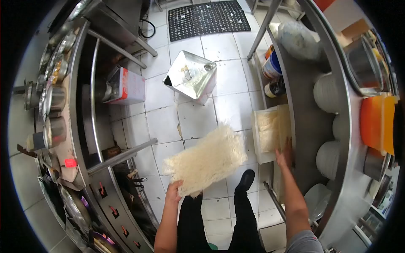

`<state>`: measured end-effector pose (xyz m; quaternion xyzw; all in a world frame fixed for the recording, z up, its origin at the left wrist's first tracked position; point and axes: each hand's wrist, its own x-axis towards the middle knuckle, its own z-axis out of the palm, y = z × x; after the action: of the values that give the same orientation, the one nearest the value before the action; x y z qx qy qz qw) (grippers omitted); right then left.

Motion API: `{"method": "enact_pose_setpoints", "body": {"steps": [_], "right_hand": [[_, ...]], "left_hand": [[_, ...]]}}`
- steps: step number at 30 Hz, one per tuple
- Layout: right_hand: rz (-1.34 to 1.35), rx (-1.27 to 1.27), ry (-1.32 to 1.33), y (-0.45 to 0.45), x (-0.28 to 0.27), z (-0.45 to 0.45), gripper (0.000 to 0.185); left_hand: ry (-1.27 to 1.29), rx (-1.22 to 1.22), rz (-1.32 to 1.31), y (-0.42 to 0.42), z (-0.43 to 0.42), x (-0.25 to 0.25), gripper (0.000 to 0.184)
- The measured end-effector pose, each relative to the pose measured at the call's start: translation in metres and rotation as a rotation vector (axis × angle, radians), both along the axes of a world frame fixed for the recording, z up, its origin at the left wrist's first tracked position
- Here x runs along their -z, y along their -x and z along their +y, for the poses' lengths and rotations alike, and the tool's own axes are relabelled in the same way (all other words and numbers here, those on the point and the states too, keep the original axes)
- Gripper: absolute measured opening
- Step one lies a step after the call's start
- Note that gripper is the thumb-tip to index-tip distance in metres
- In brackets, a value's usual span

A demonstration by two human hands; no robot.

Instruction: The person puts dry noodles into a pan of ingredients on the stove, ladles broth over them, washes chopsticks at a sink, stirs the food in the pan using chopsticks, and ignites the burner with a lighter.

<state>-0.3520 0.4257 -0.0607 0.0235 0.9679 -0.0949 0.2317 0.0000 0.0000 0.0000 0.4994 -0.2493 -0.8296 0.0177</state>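
Note:
My left hand (173,190) grips the near left corner of a large, flat slab of pale dried noodles (206,162), held out over the floor in front of my legs. At the right, my right hand (284,155) is at the near right edge of a white bin (265,159) on the lower shelf. More pale blocks (268,130) lie inside that bin. The fingers of my right hand reach along its side and are partly in shadow, so their grip is unclear.
A square metal tin (190,76) stands on the tiled floor ahead. To the left are a red-and-white tin (130,86) and a stove (114,206) with red knobs. Stacked white bowls (331,160) fill the right shelf. A black mat (209,19) lies farther off.

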Motion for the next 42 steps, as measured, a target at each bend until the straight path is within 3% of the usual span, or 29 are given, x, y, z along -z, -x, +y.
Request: {"method": "enact_pose_setpoints", "body": {"steps": [2, 3, 5, 7, 9, 12, 15, 16, 17, 22, 26, 32, 34, 42], "right_hand": [[0.062, -0.11, -0.112, -0.008, 0.032, -0.006, 0.085], [0.04, -0.066, -0.095, 0.0, -0.037, 0.026, 0.081], [-0.08, 0.014, 0.182, -0.011, -0.043, -0.014, 0.073], [-0.401, 0.205, 0.715, -0.027, -0.065, -0.056, 0.07], [-0.774, 0.416, 1.092, -0.048, -0.141, -0.125, 0.078], [-1.253, 0.593, 1.395, -0.077, -0.224, -0.191, 0.08], [-1.139, 0.465, 1.341, -0.086, -0.305, -0.238, 0.098], [-1.278, 0.486, 1.443, -0.085, -0.323, -0.246, 0.097], [-1.213, 0.311, 1.457, -0.085, -0.341, -0.255, 0.096], [-1.351, 0.172, 1.383, -0.093, -0.414, -0.294, 0.089], [-1.473, 0.001, 1.277, -0.098, -0.441, -0.319, 0.086], [-1.651, -0.148, 1.119, -0.116, -0.456, -0.345, 0.083], [-1.772, -0.241, 1.054, -0.131, -0.457, -0.351, 0.084], [-1.897, -0.389, 0.74, -0.251, -0.505, -0.408, 0.08]], "left_hand": [[0.057, 0.036, 0.04, -0.008, -0.008, -0.02, 0.061], [-0.028, 0.038, 0.074, -0.005, 0.015, -0.048, 0.061], [0.038, 0.049, 0.055, -0.02, -0.014, -0.095, 0.059], [-0.021, 0.045, 0.128, -0.03, -0.033, -0.133, 0.06], [-0.064, 0.046, 0.211, -0.03, -0.045, -0.186, 0.063], [-0.083, 0.089, 0.21, -0.067, -0.061, -0.205, 0.061], [-0.069, 0.053, 0.322, -0.065, -0.065, -0.269, 0.058], [-0.011, 0.031, 0.329, -0.065, -0.067, -0.289, 0.058], [0.036, 0.012, 0.333, -0.07, -0.065, -0.305, 0.057], [0.157, -0.216, 0.401, -0.085, -0.034, -0.379, 0.061], [0.297, -0.42, 0.443, -0.114, 0.021, -0.393, 0.06], [0.159, -0.637, 0.433, -0.143, 0.091, -0.43, 0.055], [0.233, -0.695, 0.364, -0.158, 0.112, -0.429, 0.055], [0.433, -1.047, 0.276, -0.233, 0.189, -0.466, 0.053]]}}
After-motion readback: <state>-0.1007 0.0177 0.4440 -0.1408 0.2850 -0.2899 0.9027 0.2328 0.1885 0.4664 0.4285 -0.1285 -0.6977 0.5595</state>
